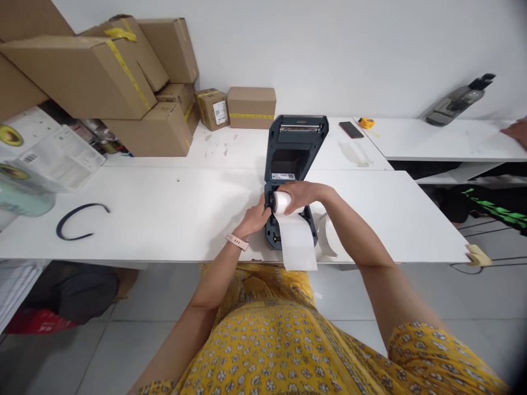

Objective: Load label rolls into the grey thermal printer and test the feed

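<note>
A dark label printer (297,137) stands on the white table with its lid raised. Inside its lower part lies a white paper roll (281,202), and a strip of paper (297,244) hangs from it over the printer's front and the table edge. My right hand (301,196) is wrapped over the roll from the right. My left hand (255,218), with a pink band on the wrist, has its fingers closed at the black holder (272,201) on the roll's left end. The fingertips partly hide that holder.
Cardboard boxes (164,129) are stacked at the back left. A dark headband (61,224) lies on the left. Behind the printer to the right are a phone (351,130) and a yellow tape measure (366,123). A curled paper piece (327,238) sits beside the printer. Another person's hand (517,133) shows at far right.
</note>
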A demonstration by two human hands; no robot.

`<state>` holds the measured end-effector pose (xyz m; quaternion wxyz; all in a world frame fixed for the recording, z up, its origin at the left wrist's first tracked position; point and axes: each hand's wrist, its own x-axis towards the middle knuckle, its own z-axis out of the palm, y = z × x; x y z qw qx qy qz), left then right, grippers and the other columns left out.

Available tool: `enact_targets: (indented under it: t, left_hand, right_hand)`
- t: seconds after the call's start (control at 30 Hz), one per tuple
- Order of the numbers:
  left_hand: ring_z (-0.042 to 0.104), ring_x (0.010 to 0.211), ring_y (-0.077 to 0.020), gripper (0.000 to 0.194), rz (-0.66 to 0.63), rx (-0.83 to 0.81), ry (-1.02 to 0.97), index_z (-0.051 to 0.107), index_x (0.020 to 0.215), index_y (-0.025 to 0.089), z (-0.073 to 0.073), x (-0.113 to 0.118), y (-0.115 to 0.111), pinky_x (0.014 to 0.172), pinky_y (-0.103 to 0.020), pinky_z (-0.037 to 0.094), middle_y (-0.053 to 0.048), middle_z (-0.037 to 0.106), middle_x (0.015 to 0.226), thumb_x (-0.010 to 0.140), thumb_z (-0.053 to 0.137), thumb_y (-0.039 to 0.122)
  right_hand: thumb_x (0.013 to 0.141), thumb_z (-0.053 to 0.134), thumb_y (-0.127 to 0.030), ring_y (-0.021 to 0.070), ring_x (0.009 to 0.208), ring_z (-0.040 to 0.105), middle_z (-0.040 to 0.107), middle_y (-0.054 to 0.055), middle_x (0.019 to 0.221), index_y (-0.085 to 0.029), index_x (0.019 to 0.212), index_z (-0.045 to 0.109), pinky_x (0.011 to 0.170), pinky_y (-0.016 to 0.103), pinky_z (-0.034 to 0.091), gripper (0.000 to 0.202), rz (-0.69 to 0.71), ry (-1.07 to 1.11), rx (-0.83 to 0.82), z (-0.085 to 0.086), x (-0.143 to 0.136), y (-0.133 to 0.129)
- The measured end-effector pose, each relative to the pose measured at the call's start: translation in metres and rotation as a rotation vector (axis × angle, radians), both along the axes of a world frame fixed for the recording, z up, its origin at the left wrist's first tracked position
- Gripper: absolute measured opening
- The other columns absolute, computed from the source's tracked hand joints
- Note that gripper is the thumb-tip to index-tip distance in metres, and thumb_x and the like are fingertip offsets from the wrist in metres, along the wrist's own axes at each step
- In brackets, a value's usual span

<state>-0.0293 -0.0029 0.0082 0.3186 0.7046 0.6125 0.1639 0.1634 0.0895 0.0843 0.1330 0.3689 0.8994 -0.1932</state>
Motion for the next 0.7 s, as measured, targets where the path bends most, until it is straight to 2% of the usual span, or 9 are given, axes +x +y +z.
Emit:
enact_targets:
  t: [0.13, 0.23, 0.3, 0.37, 0.43, 0.5, 0.53, 0.6, 0.7]
  left_hand:
    - [0.073, 0.089, -0.0346, 0.075, 0.010, 0.000, 0.015, 0.018, 0.167, 0.009, -0.001, 0.001, 0.000, 0.080, -0.041, 0.052, -0.013, 0.078, 0.094, 0.099, 0.033, 0.037]
    - [0.073, 0.086, -0.0340, 0.076, 0.004, -0.026, 0.010, 0.014, 0.167, 0.007, 0.002, 0.002, -0.001, 0.079, -0.040, 0.051, -0.013, 0.078, 0.093, 0.101, 0.032, 0.038]
    - [0.072, 0.083, -0.0329, 0.076, -0.013, -0.050, 0.023, 0.010, 0.168, 0.006, 0.005, 0.003, -0.001, 0.079, -0.039, 0.050, -0.013, 0.077, 0.093, 0.101, 0.029, 0.037]
    - [0.071, 0.082, -0.0320, 0.075, -0.024, -0.051, 0.045, 0.009, 0.167, 0.004, 0.007, 0.003, -0.001, 0.080, -0.039, 0.050, -0.013, 0.077, 0.093, 0.101, 0.027, 0.035]
    - [0.070, 0.082, -0.0315, 0.073, -0.020, -0.036, 0.063, 0.013, 0.167, 0.004, 0.008, 0.004, -0.002, 0.080, -0.039, 0.049, -0.013, 0.076, 0.092, 0.100, 0.027, 0.032]
    - [0.069, 0.079, -0.0308, 0.073, -0.017, -0.031, 0.067, 0.014, 0.166, 0.003, 0.009, 0.005, -0.002, 0.079, -0.039, 0.049, -0.013, 0.075, 0.090, 0.100, 0.027, 0.031]
    - [0.068, 0.077, -0.0303, 0.074, -0.017, -0.034, 0.064, 0.013, 0.166, 0.003, 0.009, 0.005, -0.003, 0.077, -0.039, 0.049, -0.012, 0.075, 0.088, 0.100, 0.027, 0.032]
    - [0.067, 0.076, -0.0298, 0.075, -0.014, -0.041, 0.060, 0.012, 0.166, 0.001, 0.008, 0.006, -0.004, 0.077, -0.038, 0.048, -0.012, 0.074, 0.086, 0.100, 0.026, 0.033]
    - [0.068, 0.080, -0.0306, 0.075, 0.000, -0.033, 0.057, 0.014, 0.167, 0.002, 0.007, 0.006, -0.004, 0.080, -0.039, 0.049, -0.012, 0.075, 0.088, 0.100, 0.027, 0.033]
  right_hand:
    - [0.070, 0.082, -0.051, 0.0387, 0.119, 0.068, 0.072, 0.016, 0.131, -0.019, 0.129, 0.065, 0.094, 0.045, 0.055, 0.069, -0.021, -0.074, -0.010, -0.013, -0.008, 0.002]
    - [0.075, 0.080, -0.051, 0.0412, 0.127, 0.066, 0.070, 0.018, 0.139, -0.017, 0.134, 0.066, 0.101, 0.048, 0.054, 0.069, -0.039, -0.007, 0.004, -0.012, -0.002, -0.001]
    - [0.080, 0.077, -0.052, 0.0377, 0.120, 0.070, 0.074, 0.016, 0.132, -0.018, 0.128, 0.071, 0.099, 0.047, 0.055, 0.059, -0.040, 0.210, 0.013, -0.003, 0.006, -0.004]
    - [0.088, 0.069, -0.057, 0.0308, 0.105, 0.074, 0.079, 0.011, 0.115, -0.021, 0.114, 0.076, 0.093, 0.044, 0.057, 0.045, -0.098, 0.567, 0.118, 0.013, 0.015, -0.004]
    - [0.096, 0.057, -0.062, 0.0271, 0.101, 0.073, 0.078, 0.008, 0.104, -0.024, 0.104, 0.077, 0.092, 0.044, 0.057, 0.044, -0.229, 0.930, 0.373, 0.031, 0.021, 0.001]
    - [0.100, 0.047, -0.067, 0.0277, 0.115, 0.067, 0.076, 0.008, 0.111, -0.029, 0.110, 0.074, 0.102, 0.048, 0.053, 0.048, -0.363, 1.148, 0.666, 0.050, 0.025, 0.013]
    - [0.100, 0.044, -0.069, 0.0279, 0.125, 0.062, 0.074, 0.007, 0.119, -0.032, 0.117, 0.072, 0.107, 0.050, 0.050, 0.049, -0.403, 1.196, 0.767, 0.058, 0.026, 0.022]
    - [0.099, 0.040, -0.074, 0.0274, 0.138, 0.054, 0.072, 0.006, 0.129, -0.037, 0.128, 0.067, 0.113, 0.050, 0.047, 0.054, -0.430, 1.210, 0.830, 0.068, 0.026, 0.043]
    - [0.097, 0.031, -0.081, 0.0285, 0.135, 0.059, 0.075, 0.007, 0.122, -0.034, 0.125, 0.070, 0.109, 0.049, 0.050, 0.067, -0.404, 1.166, 0.680, 0.068, 0.025, 0.069]
